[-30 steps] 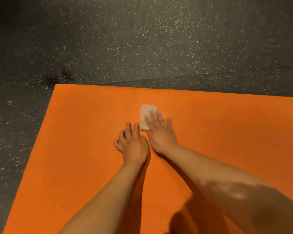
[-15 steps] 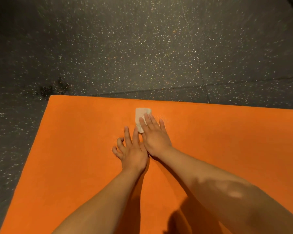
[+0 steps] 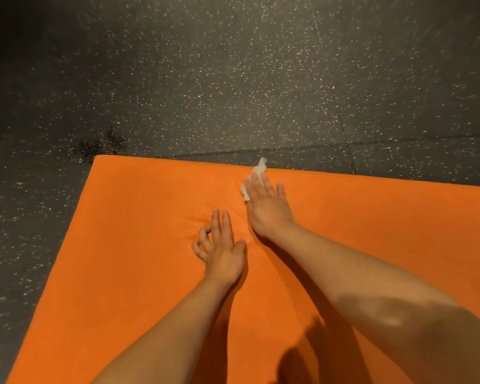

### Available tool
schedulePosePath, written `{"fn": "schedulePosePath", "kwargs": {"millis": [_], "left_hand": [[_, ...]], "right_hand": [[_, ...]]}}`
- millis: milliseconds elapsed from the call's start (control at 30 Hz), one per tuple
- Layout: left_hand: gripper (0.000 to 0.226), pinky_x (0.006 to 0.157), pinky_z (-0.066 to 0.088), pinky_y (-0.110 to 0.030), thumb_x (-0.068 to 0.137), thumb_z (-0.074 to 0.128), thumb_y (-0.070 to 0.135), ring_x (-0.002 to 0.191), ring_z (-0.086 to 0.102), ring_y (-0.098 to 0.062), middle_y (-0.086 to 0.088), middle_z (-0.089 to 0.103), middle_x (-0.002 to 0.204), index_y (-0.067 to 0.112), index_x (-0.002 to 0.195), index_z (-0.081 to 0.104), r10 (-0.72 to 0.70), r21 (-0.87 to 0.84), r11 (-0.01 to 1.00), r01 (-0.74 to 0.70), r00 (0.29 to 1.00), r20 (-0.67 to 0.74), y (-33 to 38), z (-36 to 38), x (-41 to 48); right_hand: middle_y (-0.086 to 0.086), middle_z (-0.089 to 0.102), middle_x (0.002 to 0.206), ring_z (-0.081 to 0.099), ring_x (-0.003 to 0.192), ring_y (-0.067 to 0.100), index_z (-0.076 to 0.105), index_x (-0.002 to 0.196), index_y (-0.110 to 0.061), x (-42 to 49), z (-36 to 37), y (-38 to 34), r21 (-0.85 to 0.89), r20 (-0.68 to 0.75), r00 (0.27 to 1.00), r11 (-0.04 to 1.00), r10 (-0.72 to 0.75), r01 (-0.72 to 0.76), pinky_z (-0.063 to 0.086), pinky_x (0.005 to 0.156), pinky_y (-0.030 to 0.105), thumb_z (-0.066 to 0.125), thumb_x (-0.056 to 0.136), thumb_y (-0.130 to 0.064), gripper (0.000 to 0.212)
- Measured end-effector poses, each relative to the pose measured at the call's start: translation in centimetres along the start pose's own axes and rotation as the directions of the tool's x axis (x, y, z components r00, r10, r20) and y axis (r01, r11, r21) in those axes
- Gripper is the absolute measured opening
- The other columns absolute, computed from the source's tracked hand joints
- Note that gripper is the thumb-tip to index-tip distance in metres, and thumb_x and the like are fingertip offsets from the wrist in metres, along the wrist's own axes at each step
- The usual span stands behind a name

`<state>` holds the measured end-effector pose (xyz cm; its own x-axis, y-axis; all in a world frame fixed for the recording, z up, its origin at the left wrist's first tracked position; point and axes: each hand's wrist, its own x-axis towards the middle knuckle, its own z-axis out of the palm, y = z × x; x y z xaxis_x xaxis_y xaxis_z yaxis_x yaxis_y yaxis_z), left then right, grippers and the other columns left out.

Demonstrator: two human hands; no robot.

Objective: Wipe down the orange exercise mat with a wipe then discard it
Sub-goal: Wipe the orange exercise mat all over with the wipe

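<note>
The orange exercise mat [image 3: 139, 223] lies on the floor and fills the lower part of the view. My right hand [image 3: 266, 206] lies flat with straight fingers on a white wipe [image 3: 257, 174], pressing it onto the mat at the far edge. One end of the wipe sticks out past my fingertips over that edge. My left hand [image 3: 222, 248] rests on the mat just nearer and to the left, with two fingers straight and the others bent; it dents the padding and holds nothing.
Dark speckled rubber floor [image 3: 233, 79] surrounds the mat beyond its far edge and along its left side. A darker patch [image 3: 103, 144] marks the floor near the mat's far left corner.
My right hand has pushed the wipe away from me, up to the mat's far edge. My left hand has stayed planted on the mat, now farther behind the right.
</note>
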<state>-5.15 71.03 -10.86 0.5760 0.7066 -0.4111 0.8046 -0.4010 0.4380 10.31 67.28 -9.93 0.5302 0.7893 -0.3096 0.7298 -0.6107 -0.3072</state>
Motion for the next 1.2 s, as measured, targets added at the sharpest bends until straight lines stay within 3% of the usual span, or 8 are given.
{"fn": "schedulePosePath", "kwargs": {"millis": [100,167,300,367,567,733,1033,1200], "left_hand": [[0.084,0.113,-0.011,-0.045,0.083,0.031,0.035,0.139,0.000,-0.010,0.018,-0.017,0.165,0.035,0.159,-0.004,0.039,-0.072,0.997,-0.038,0.999,0.012,-0.4,-0.5,-0.2],[0.074,0.115,-0.013,-0.042,0.096,0.035,0.029,0.141,-0.001,-0.005,0.015,-0.009,0.166,0.034,0.160,-0.002,0.076,-0.147,0.986,-0.076,0.997,-0.001,-0.9,-0.6,-0.7],[0.062,0.125,0.006,-0.044,0.100,0.031,0.035,0.151,0.012,-0.019,0.001,0.019,0.166,0.022,0.159,0.021,0.145,-0.163,0.972,-0.171,0.976,-0.160,-3.7,0.0,-3.5],[0.062,0.124,0.013,-0.045,0.098,0.028,0.037,0.151,0.015,-0.020,0.000,0.024,0.164,0.019,0.158,0.027,0.124,-0.135,0.979,-0.153,0.971,-0.203,-5.4,0.6,-5.7],[0.060,0.123,0.008,-0.036,0.098,0.034,0.031,0.150,0.016,-0.021,-0.001,0.025,0.164,0.016,0.157,0.030,0.053,-0.116,0.990,-0.083,0.969,-0.241,-8.9,1.7,-13.0],[0.056,0.124,0.010,-0.039,0.101,0.048,0.010,0.150,0.019,-0.026,-0.007,0.027,0.162,0.011,0.155,0.032,-0.073,-0.197,0.980,0.023,0.964,-0.254,-10.8,3.1,-19.6],[0.054,0.119,0.006,-0.023,0.106,0.038,0.017,0.151,0.014,-0.019,-0.003,0.022,0.164,0.015,0.158,0.023,-0.196,-0.300,0.939,0.167,0.978,-0.071,-12.8,2.9,-31.3],[0.050,0.115,0.021,-0.024,0.107,0.038,0.017,0.147,0.029,-0.020,-0.006,0.034,0.160,0.015,0.156,0.030,-0.249,-0.414,0.880,0.233,0.968,0.017,-12.8,1.5,-33.8]], "right_hand": [[-0.004,-0.013,0.169,-0.018,0.154,0.018,-0.003,0.163,-0.020,-2.2,1.2,-2.9,0.015,0.078,0.993,0.996,-0.093,0.092,-0.009,0.125,0.049,0.031,0.106,-0.027,0.066],[-0.005,-0.012,0.169,-0.018,0.154,0.016,-0.001,0.162,-0.021,-3.3,1.9,-3.7,0.035,0.119,0.985,0.992,-0.128,0.125,-0.010,0.125,0.048,0.030,0.107,-0.027,0.064],[-0.004,-0.012,0.170,-0.018,0.154,0.014,-0.001,0.163,-0.021,-6.0,2.7,-4.3,0.012,0.154,0.968,0.980,-0.196,0.197,-0.012,0.124,0.047,0.029,0.107,-0.032,0.065],[-0.004,-0.014,0.169,-0.019,0.154,0.016,-0.002,0.163,-0.020,-8.1,3.7,-5.3,-0.013,0.176,0.956,0.971,-0.234,0.240,-0.012,0.124,0.047,0.030,0.108,-0.035,0.066],[-0.006,-0.019,0.168,-0.023,0.153,0.015,-0.006,0.162,-0.023,-14.2,7.1,-7.6,-0.071,0.218,0.928,0.944,-0.302,0.324,-0.013,0.124,0.050,0.024,0.109,-0.036,0.063],[-0.008,-0.020,0.167,-0.024,0.152,0.013,-0.008,0.162,-0.023,-19.8,8.9,-9.2,-0.072,0.286,0.891,0.919,-0.352,0.387,-0.013,0.123,0.049,0.019,0.109,-0.037,0.061],[-0.005,-0.016,0.168,-0.018,0.154,0.015,-0.006,0.162,-0.021,-31.2,10.4,-12.5,-0.004,0.500,0.766,0.884,-0.403,0.467,-0.012,0.124,0.048,0.020,0.110,-0.036,0.061],[0.000,0.000,0.170,-0.004,0.157,0.020,0.008,0.163,-0.020,-33.4,9.7,-12.9,0.189,0.571,0.714,0.911,-0.405,0.365,0.002,0.127,0.045,0.035,0.106,-0.019,0.064]]}}
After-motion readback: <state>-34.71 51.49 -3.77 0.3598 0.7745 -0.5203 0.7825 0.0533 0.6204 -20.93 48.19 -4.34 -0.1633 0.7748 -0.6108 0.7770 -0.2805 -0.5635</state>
